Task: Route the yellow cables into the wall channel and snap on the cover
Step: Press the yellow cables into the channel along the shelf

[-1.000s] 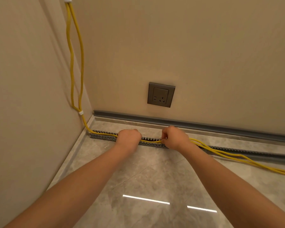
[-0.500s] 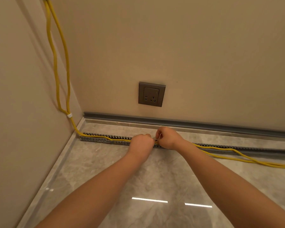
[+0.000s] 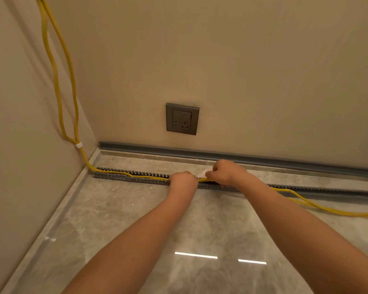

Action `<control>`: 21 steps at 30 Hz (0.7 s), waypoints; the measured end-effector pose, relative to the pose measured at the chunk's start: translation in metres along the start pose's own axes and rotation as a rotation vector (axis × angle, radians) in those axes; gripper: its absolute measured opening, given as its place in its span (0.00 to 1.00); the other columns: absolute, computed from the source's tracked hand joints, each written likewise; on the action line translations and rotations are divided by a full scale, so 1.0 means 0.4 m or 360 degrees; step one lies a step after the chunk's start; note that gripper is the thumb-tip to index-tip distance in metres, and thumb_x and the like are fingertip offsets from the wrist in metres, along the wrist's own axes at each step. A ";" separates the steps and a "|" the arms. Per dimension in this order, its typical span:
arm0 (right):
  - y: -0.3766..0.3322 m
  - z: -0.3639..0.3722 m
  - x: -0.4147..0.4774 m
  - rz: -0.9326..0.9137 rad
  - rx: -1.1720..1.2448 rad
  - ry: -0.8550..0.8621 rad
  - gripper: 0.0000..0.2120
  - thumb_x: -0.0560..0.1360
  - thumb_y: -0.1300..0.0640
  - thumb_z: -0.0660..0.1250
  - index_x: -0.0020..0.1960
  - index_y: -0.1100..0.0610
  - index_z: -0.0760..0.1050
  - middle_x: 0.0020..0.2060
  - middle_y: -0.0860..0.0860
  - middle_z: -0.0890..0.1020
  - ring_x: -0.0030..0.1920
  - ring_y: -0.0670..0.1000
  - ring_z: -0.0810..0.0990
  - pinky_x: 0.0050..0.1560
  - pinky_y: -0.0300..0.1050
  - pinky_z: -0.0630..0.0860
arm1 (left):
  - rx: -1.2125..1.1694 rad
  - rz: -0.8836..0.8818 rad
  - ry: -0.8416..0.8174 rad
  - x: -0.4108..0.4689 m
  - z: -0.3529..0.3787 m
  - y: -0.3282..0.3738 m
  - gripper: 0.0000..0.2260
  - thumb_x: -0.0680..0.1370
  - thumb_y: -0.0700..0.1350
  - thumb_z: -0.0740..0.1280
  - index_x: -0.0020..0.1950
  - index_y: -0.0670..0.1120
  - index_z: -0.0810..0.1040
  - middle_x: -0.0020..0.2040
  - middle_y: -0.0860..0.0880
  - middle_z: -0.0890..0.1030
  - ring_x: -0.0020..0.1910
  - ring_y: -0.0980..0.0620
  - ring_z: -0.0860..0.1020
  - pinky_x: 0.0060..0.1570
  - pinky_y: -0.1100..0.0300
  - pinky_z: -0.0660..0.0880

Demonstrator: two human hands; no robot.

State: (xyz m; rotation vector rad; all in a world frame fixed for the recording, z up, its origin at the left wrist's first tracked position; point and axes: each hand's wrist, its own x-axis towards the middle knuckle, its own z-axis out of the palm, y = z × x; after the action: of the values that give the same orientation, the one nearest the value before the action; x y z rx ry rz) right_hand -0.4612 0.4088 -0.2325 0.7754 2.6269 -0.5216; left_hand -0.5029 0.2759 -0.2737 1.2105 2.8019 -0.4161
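Two yellow cables [image 3: 69, 85] are being gripped over one slotted channel [image 3: 123, 177] by closed left hand [image 3: 183, 180] and right hand [image 3: 226, 171], now closer together than a second ago.

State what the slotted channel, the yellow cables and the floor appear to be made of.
Slotted channel: probably grey plastic, matt, with evenly punched slots. Yellow cables: likely rubbery plastic sheathing, since they bend loosely. Floor: polished stone-look tile, glossy, mirroring ceiling lights.

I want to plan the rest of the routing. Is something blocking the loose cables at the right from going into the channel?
Nothing visible does. The loose cables lie on bare floor beside the open channel, with no cover on it. Both hands, left and right, already hold the cables there.
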 end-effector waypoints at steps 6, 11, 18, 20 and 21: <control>0.040 -0.040 -0.017 0.0071 0.0114 -0.0264 0.12 0.75 0.57 0.57 0.38 0.59 0.76 0.31 0.54 0.75 0.30 0.54 0.74 0.32 0.41 0.71 | 0.0040 -0.0149 -0.0005 0.002 0.012 0.036 0.14 0.80 0.34 0.58 0.65 0.41 0.72 0.60 0.43 0.76 0.55 0.42 0.79 0.57 0.45 0.76; 0.082 -0.048 -0.013 0.0017 0.0082 -0.0317 0.14 0.77 0.53 0.60 0.38 0.58 0.78 0.33 0.54 0.76 0.33 0.53 0.73 0.33 0.42 0.70 | 0.0127 -0.0238 -0.0085 0.009 0.019 0.065 0.16 0.80 0.35 0.56 0.68 0.39 0.69 0.63 0.40 0.75 0.59 0.38 0.77 0.61 0.39 0.71; 0.149 -0.023 0.022 -0.0371 0.0454 0.0063 0.08 0.73 0.53 0.72 0.38 0.54 0.75 0.33 0.49 0.77 0.38 0.51 0.76 0.39 0.46 0.71 | 0.0099 -0.0273 -0.0026 0.005 0.024 0.071 0.15 0.80 0.35 0.56 0.65 0.41 0.70 0.60 0.42 0.76 0.56 0.40 0.78 0.58 0.44 0.74; 0.152 -0.008 0.020 -0.0412 0.0243 0.0175 0.09 0.72 0.52 0.71 0.38 0.52 0.73 0.35 0.49 0.78 0.40 0.52 0.76 0.39 0.45 0.71 | 0.0101 -0.0268 -0.0009 0.002 0.017 0.070 0.14 0.80 0.36 0.56 0.65 0.41 0.71 0.60 0.42 0.76 0.55 0.41 0.79 0.56 0.46 0.74; 0.152 -0.001 0.017 -0.0437 0.0105 0.0229 0.08 0.73 0.52 0.70 0.38 0.51 0.73 0.37 0.49 0.78 0.41 0.53 0.76 0.39 0.45 0.70 | 0.0099 -0.0269 0.0004 -0.002 0.010 0.065 0.14 0.80 0.36 0.57 0.65 0.41 0.71 0.60 0.43 0.76 0.55 0.41 0.79 0.55 0.49 0.74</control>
State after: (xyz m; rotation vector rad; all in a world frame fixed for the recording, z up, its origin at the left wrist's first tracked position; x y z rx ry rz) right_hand -0.4320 0.4594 -0.2499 0.4880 2.8829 -0.6508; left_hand -0.4839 0.2914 -0.2831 0.9876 2.9251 -0.5155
